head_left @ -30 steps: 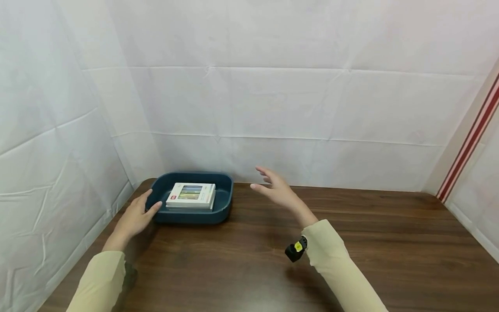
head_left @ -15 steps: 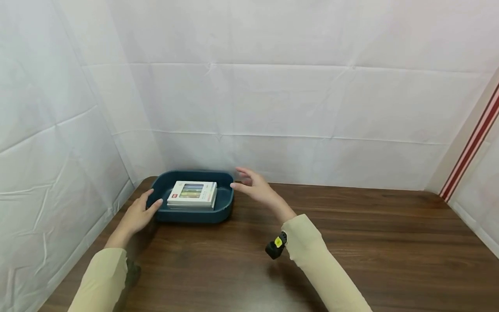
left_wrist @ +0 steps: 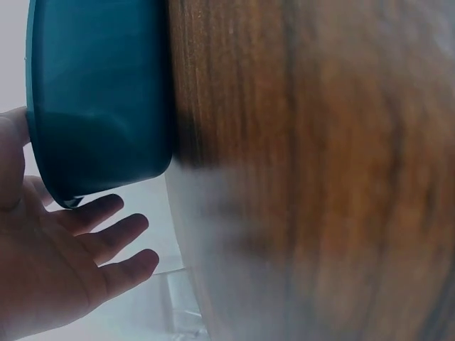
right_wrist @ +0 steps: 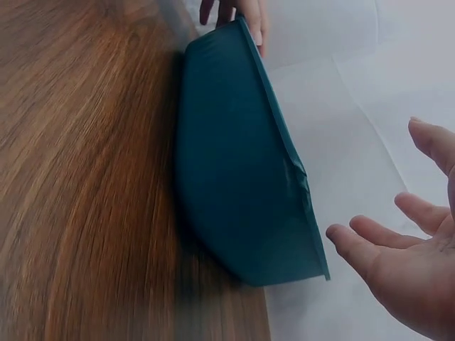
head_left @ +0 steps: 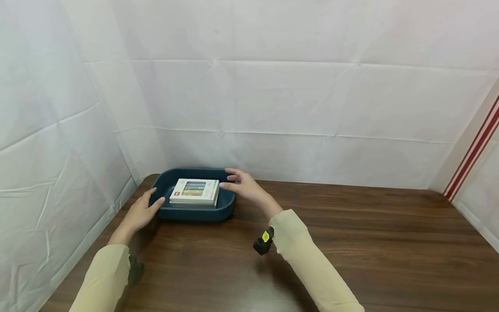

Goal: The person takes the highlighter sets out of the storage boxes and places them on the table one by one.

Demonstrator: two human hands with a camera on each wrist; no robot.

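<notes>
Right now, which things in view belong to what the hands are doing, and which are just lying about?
In hand:
- dark teal tray, left hand touching its left end
- white box lying in the tray
- right hand, open, at the tray's right end

Lying about:
- wooden table
- white sheeting behind

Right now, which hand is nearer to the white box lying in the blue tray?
The right hand. Its fingertips reach over the blue tray's right rim, almost at the white box. The left hand is at the tray's outer left wall, with the rim between it and the box.
</notes>
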